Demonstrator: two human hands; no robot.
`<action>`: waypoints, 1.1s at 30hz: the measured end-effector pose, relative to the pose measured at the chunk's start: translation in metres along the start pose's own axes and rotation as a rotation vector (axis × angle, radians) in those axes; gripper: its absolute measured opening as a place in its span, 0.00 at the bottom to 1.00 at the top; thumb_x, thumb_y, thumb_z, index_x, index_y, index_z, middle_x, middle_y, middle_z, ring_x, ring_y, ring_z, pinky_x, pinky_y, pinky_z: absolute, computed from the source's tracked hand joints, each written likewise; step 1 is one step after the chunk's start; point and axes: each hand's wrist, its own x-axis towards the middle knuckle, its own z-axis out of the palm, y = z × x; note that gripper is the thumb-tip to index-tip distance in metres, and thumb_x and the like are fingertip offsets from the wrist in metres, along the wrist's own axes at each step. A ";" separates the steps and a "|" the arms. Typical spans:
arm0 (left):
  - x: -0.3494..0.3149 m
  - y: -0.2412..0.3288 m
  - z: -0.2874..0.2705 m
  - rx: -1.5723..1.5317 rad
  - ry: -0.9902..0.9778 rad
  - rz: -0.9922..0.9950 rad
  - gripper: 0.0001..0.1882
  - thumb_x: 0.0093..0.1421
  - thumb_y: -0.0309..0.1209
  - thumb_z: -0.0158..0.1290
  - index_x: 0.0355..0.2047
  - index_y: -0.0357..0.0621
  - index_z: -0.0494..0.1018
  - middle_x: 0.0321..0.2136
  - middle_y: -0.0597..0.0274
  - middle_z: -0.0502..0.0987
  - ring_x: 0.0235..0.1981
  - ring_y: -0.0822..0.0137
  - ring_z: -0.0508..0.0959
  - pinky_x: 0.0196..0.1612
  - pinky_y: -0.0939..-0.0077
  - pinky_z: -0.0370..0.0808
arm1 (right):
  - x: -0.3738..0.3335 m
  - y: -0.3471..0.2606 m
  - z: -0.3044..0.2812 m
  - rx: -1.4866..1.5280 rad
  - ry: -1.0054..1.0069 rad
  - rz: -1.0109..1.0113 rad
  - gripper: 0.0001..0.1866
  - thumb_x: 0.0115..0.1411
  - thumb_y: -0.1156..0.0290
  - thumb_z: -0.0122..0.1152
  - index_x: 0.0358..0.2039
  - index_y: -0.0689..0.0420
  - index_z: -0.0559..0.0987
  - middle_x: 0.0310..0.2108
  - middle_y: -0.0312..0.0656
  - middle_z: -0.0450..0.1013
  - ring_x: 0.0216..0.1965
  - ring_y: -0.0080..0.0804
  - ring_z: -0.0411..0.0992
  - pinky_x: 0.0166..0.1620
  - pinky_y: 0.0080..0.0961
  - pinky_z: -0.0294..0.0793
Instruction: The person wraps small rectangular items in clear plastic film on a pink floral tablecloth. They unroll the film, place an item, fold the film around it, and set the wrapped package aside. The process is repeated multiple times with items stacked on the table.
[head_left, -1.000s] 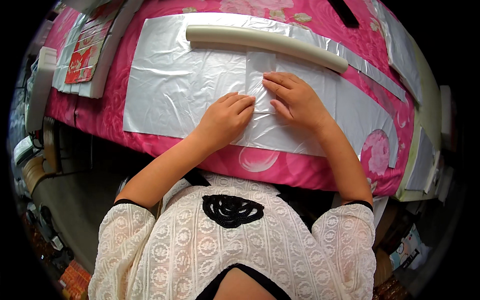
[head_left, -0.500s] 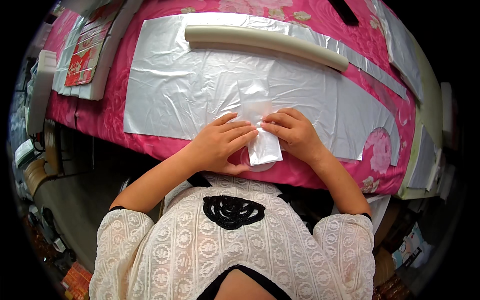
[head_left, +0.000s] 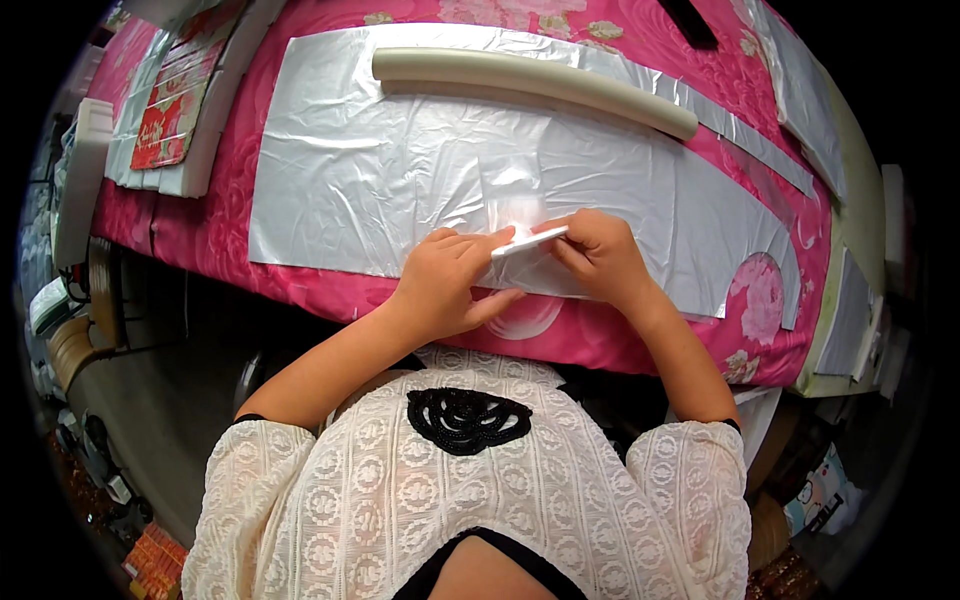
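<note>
Your right hand (head_left: 603, 257) pinches a folded white packet (head_left: 528, 243) over the silver sheet (head_left: 370, 165); your left hand (head_left: 440, 282), thumb spread, touches it.

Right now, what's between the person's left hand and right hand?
In the head view, a flat white packet spans the gap: the right hand grips one end, the left hand is at the other. Silvery sheeting lies beneath.

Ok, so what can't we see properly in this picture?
In the head view:
- The flat sides of the white folded plastic: it's tipped nearly edge-on.
- Part of the silver sheet: the tube covers it.
- The far end of the black bar: cut off by the top edge.
- The orange things at lower left: too small and blurry to tell.
</note>
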 end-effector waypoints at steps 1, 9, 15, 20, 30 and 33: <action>0.003 0.002 0.003 -0.080 0.021 -0.145 0.28 0.49 0.37 0.59 0.48 0.36 0.68 0.30 0.55 0.78 0.30 0.59 0.78 0.37 0.68 0.73 | 0.003 -0.005 -0.001 0.064 -0.037 0.163 0.07 0.50 0.72 0.60 0.31 0.60 0.80 0.21 0.42 0.74 0.22 0.36 0.71 0.28 0.25 0.69; 0.034 -0.013 -0.001 -0.428 0.089 -0.669 0.32 0.55 0.27 0.55 0.58 0.30 0.56 0.24 0.59 0.77 0.22 0.74 0.76 0.26 0.79 0.72 | 0.043 -0.014 -0.009 0.066 -0.200 0.607 0.16 0.55 0.63 0.58 0.20 0.64 0.78 0.13 0.38 0.71 0.16 0.21 0.68 0.23 0.20 0.66; 0.027 -0.008 -0.004 0.013 0.159 -0.269 0.34 0.53 0.26 0.55 0.59 0.31 0.55 0.46 0.49 0.69 0.43 0.61 0.73 0.40 0.72 0.73 | 0.053 -0.011 -0.012 0.124 -0.255 0.701 0.18 0.55 0.63 0.57 0.16 0.63 0.77 0.12 0.40 0.71 0.15 0.24 0.71 0.23 0.22 0.69; 0.035 -0.007 0.022 0.310 0.037 0.010 0.35 0.55 0.40 0.52 0.58 0.33 0.56 0.58 0.45 0.58 0.60 0.49 0.58 0.61 0.57 0.54 | 0.054 -0.003 -0.010 0.135 -0.260 0.703 0.18 0.55 0.63 0.56 0.14 0.63 0.76 0.11 0.40 0.70 0.15 0.24 0.71 0.22 0.22 0.69; 0.038 -0.015 0.044 0.362 -0.028 -0.105 0.57 0.48 0.62 0.49 0.60 0.22 0.43 0.62 0.34 0.43 0.66 0.45 0.40 0.65 0.55 0.34 | 0.053 -0.005 -0.007 0.129 -0.240 0.719 0.17 0.54 0.63 0.57 0.15 0.63 0.77 0.12 0.39 0.71 0.16 0.24 0.71 0.23 0.21 0.69; 0.038 -0.016 0.047 0.388 -0.025 -0.101 0.59 0.48 0.63 0.49 0.60 0.21 0.41 0.62 0.33 0.43 0.66 0.45 0.41 0.65 0.54 0.35 | 0.048 -0.012 -0.005 0.086 -0.182 0.706 0.15 0.52 0.64 0.60 0.16 0.63 0.76 0.13 0.37 0.70 0.16 0.21 0.69 0.21 0.19 0.68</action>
